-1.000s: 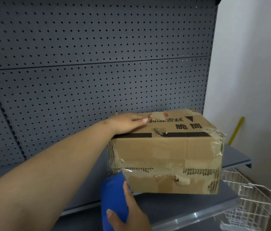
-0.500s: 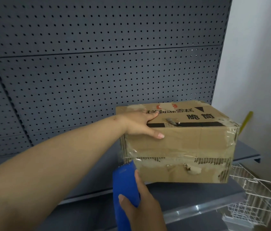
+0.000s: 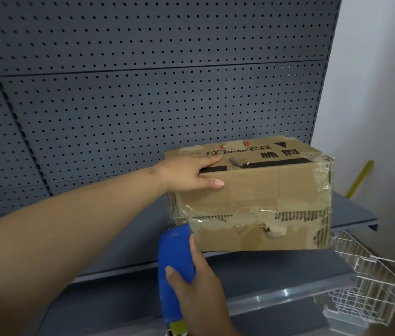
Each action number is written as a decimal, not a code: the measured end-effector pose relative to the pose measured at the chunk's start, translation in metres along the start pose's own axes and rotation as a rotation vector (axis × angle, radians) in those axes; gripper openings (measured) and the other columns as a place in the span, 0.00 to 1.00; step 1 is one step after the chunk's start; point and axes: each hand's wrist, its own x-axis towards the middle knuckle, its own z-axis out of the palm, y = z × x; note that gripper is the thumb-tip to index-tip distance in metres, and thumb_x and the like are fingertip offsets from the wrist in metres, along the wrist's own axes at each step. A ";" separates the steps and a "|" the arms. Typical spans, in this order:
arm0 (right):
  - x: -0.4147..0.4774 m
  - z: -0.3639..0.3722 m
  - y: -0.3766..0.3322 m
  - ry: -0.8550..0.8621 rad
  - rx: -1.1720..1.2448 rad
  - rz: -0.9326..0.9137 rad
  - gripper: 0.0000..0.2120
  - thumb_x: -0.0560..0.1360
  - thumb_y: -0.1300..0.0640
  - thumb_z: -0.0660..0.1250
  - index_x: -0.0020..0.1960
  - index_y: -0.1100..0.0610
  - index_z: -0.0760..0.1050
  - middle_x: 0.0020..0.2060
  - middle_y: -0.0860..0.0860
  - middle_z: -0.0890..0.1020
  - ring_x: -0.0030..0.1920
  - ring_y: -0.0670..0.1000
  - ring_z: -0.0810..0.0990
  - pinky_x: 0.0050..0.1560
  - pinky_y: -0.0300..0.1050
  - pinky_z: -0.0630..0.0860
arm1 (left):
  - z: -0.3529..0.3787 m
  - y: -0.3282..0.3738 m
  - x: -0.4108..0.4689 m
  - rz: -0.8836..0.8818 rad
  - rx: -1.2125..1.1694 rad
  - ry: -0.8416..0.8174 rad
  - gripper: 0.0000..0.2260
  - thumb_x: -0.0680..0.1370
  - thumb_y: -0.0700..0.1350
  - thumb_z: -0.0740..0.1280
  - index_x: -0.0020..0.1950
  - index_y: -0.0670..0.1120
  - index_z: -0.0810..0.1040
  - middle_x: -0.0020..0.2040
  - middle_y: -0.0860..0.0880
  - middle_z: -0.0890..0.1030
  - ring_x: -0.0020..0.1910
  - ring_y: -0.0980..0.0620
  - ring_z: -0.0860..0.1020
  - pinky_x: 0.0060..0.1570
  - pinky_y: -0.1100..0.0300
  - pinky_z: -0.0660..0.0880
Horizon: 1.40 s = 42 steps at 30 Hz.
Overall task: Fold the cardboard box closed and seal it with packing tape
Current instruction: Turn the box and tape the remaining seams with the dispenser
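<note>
**One head cam, facing forward and slightly down**

One view only. The worn camera is facing the pegboard and tilting down toward the shelf. The wide lens is bowing the panel seams. The cardboard box is sitting right of centre at arm's reach, with the left hand resting on it. The right hand, gripping the blue tape dispenser, is crowding the bottom edge, nearest the lens. The white wall and wire basket are filling the right side.

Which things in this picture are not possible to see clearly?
Head view:
Tape roll: hidden inside the blue dispenser, held by the right hand, cut by the bottom edge.
Cardboard box: back and left end turned away; the left hand covers one top corner.
Yellow stick: foot behind the shelf.
</note>
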 end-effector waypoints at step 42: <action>0.001 -0.025 -0.015 0.128 0.094 -0.105 0.35 0.74 0.46 0.65 0.73 0.34 0.49 0.56 0.40 0.75 0.54 0.41 0.76 0.56 0.38 0.73 | -0.032 -0.026 0.027 0.135 0.219 0.318 0.25 0.75 0.65 0.57 0.66 0.74 0.46 0.56 0.50 0.77 0.52 0.53 0.73 0.48 0.60 0.69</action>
